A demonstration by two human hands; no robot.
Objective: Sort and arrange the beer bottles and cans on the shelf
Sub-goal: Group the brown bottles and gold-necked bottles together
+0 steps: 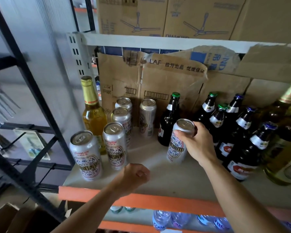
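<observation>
Right hand grips the top of a silver can, tilted, mid-shelf. Left hand curled, empty, near front edge. Five cans stand toward left edge.

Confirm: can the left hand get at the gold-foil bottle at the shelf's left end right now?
Probably yes, by the neck only. The left hand is empty and close, and the gold-foil bottle stands taller than its neighbours. The front-left can and the second can block its body.

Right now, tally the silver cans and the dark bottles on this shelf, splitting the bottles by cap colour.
Silver cans: 6, one gripped by the right hand
Green-capped dark bottles: 3
Blue-capped dark bottles: 3
Total: 12
</observation>
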